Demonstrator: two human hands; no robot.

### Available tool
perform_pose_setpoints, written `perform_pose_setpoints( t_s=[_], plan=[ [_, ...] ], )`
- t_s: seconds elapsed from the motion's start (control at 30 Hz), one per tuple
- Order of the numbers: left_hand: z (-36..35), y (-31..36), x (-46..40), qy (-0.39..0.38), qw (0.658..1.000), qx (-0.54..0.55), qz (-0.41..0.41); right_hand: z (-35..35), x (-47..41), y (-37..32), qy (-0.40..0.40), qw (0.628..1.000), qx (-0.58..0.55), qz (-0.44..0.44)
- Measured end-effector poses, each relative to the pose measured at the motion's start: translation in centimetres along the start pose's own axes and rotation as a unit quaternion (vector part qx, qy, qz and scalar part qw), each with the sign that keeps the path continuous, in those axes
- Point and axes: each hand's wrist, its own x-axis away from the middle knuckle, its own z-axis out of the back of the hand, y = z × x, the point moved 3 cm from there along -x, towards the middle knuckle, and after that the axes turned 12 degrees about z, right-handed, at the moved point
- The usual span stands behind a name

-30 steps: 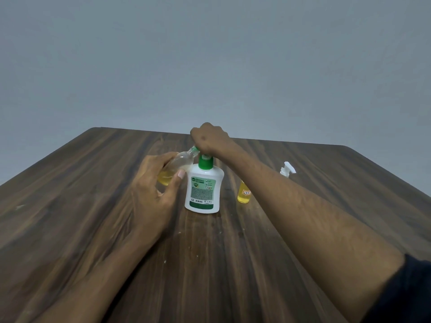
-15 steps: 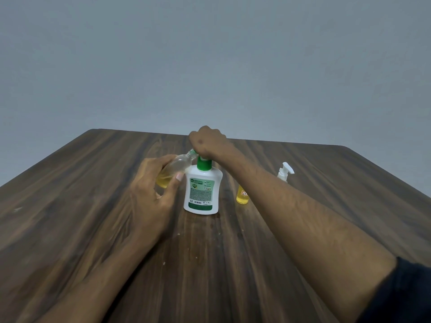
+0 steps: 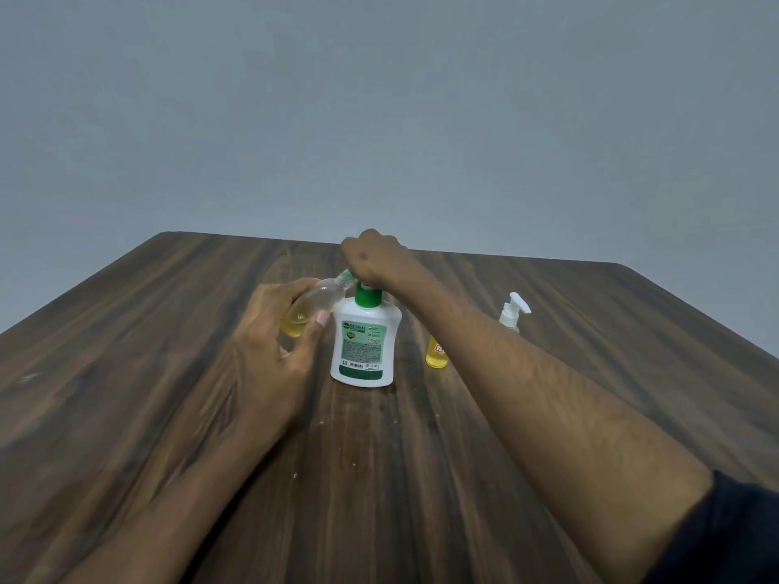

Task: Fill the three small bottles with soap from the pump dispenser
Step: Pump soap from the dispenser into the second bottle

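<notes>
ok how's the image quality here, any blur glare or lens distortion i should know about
Head view: soft, even light with no hard shadows or glare; wide-angle bending splays the table edges and stretches the forearms; the left hand and its tilted small bottle look slightly soft, the dispenser label too small to read; the right hand hides the pump head.

White plastic pump dispenser w/ green collar (image 3: 364,343) stands mid wooden table (image 3: 126,351); right hand (image 3: 373,259) on its top. Left hand (image 3: 274,356) holds tilted clear small bottle (image 3: 314,305) just left, neck at the spout. Yellow-filled small bottle (image 3: 436,356) stands right; white-pump small bottle (image 3: 512,314) further right, behind the forearm.
</notes>
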Motion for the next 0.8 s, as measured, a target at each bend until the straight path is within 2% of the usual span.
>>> perform_pose_setpoints(
  t_s=[0.4, 0.8],
  plan=[
    [0.00, 0.02, 0.04, 0.008, 1.000, 0.007, 0.000, 0.27, -0.31, -0.40, 0.023, 1.000, -0.016, -0.005],
    [-0.16, -0.39, -0.02, -0.010, 1.000, 0.006, 0.012, -0.20, -0.07, 0.04, 0.008, 1.000, -0.018, -0.011]
  ],
)
